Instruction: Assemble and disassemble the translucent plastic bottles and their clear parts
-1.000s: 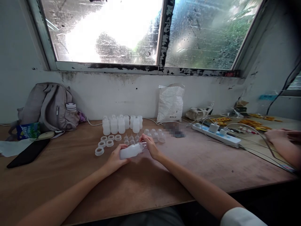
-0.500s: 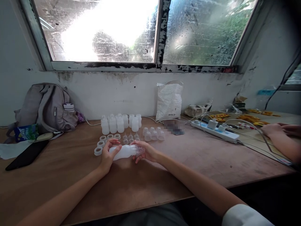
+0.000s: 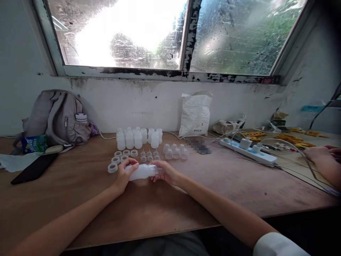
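Observation:
A translucent white baby bottle (image 3: 141,171) lies sideways between my hands above the table. My left hand (image 3: 125,174) is wrapped round its base end. At the other end, my right hand (image 3: 163,172) is closed round the clear cap (image 3: 156,170) on the bottle. Just beyond my hands are several white collar rings (image 3: 113,168) to the left, several clear nipples (image 3: 149,155) in the middle, and several clear caps (image 3: 176,152) to the right. Behind them stand several upright bottles (image 3: 138,138), some topped with clear caps.
A grey backpack (image 3: 54,117) leans on the wall at left, near a black phone (image 3: 34,168). A white plastic bag (image 3: 196,113) stands by the wall. At right are a power strip (image 3: 247,152) with cables, yellow parts (image 3: 290,138) and another person's hand (image 3: 319,156).
The view has shifted slightly, so the scene sits a little further right. Both my hands keep their hold on the bottle and cap, with barely any movement.

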Available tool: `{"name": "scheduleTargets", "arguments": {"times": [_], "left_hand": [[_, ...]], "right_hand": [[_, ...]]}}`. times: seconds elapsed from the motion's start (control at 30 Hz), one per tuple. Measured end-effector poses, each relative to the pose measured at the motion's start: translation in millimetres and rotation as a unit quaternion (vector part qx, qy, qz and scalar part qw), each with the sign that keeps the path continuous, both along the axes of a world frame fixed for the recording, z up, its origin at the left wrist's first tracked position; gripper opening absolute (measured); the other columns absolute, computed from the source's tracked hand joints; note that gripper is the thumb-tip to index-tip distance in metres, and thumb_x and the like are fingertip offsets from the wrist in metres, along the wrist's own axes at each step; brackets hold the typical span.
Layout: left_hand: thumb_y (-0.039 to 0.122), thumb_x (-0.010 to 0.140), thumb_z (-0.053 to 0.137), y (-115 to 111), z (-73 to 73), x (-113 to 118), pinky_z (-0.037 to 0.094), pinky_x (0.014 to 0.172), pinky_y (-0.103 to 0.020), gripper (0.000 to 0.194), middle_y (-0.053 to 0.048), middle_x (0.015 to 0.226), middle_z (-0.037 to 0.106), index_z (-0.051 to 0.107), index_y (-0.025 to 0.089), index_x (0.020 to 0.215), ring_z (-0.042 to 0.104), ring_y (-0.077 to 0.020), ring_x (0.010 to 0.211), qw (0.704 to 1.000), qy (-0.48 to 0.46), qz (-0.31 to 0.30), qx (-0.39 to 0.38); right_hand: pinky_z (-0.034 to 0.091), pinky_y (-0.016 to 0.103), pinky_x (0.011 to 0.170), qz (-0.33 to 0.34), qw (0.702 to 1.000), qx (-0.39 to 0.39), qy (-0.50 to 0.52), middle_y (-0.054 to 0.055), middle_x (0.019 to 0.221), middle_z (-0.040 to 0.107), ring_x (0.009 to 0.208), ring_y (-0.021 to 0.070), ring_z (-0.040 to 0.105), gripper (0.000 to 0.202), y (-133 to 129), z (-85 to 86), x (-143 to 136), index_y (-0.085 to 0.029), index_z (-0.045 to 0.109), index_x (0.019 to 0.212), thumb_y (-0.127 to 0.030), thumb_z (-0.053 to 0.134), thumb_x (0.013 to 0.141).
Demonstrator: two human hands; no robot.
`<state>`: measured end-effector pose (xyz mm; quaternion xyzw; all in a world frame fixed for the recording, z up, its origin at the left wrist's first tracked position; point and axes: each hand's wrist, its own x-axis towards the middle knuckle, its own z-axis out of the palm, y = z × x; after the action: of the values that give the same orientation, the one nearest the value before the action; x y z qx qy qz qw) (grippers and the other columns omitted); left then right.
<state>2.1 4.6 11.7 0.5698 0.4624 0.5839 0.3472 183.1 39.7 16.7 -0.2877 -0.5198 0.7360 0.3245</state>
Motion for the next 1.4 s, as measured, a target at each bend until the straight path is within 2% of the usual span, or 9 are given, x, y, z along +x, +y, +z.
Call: {"name": "scheduleTargets", "arguments": {"times": [0.13,0.5,0.63,0.9,1.07,1.4], "left_hand": [[0.031,0.068,0.056,-0.8,-0.1,-0.6,0.036,0.062,-0.022,0.014,0.001,0.07,0.052,0.054,0.017,0.069,0.048,-0.014,0.069,1.0,0.013,0.004,-0.009],[0.032,0.07,0.055,-2.2,-0.7,-0.7,0.036,0.059,-0.022,0.015,0.001,0.07,0.052,0.054,0.017,0.069,0.048,-0.0133,0.067,1.0,0.011,-0.012,-0.015],[0.033,0.071,0.054,-6.3,2.5,0.0,0.037,0.061,-0.022,0.016,0.001,0.071,0.053,0.055,0.017,0.07,0.049,-0.0136,0.068,0.999,0.036,-0.007,0.008],[0.032,0.071,0.054,-9.1,2.8,-1.9,0.038,0.063,-0.023,0.015,0.0,0.07,0.053,0.055,0.018,0.075,0.05,-0.0147,0.069,0.998,0.057,-0.019,0.011],[0.034,0.07,0.053,-12.5,3.5,-0.1,0.038,0.063,-0.024,0.017,-0.001,0.071,0.053,0.056,0.018,0.072,0.05,-0.0153,0.07,0.999,0.045,-0.002,0.026],[0.037,0.065,0.057,-8.7,1.2,3.9,0.038,0.059,-0.023,0.021,-0.001,0.073,0.055,0.056,0.017,0.071,0.051,-0.0164,0.07,0.999,-0.012,-0.002,-0.044]], "right_hand": [[0.049,0.025,0.044,-0.034,0.999,0.016,-0.01,0.004,0.061,0.059,0.048,0.0134,0.057,0.022,-2.7,0.8,-2.5,-0.011,0.054,0.088,-0.028,0.047,0.076],[0.046,0.025,0.039,-0.043,0.999,0.014,-0.014,0.001,0.058,0.056,0.041,0.012,0.053,0.024,-5.1,-4.4,-3.4,-0.013,0.053,0.085,-0.033,0.048,0.073],[0.045,0.024,0.036,-0.055,0.998,0.021,-0.017,0.001,0.058,0.055,0.039,0.0112,0.052,0.024,-6.5,-3.9,-3.9,-0.013,0.054,0.082,-0.033,0.05,0.071],[0.045,0.025,0.036,-0.053,0.996,0.056,-0.05,0.002,0.057,0.056,0.041,0.0134,0.054,0.023,-8.1,-5.5,-5.3,-0.012,0.056,0.075,-0.034,0.053,0.068],[0.048,0.026,0.041,-0.079,0.995,0.051,-0.019,0.001,0.062,0.057,0.047,0.0135,0.056,0.022,-14.8,-3.7,-7.1,-0.013,0.056,0.075,-0.033,0.053,0.069],[0.046,0.028,0.039,-0.092,0.996,0.017,0.014,0.002,0.056,0.055,0.044,0.0147,0.054,0.02,-9.2,-8.0,-8.7,-0.011,0.055,0.068,-0.031,0.055,0.067]]}}
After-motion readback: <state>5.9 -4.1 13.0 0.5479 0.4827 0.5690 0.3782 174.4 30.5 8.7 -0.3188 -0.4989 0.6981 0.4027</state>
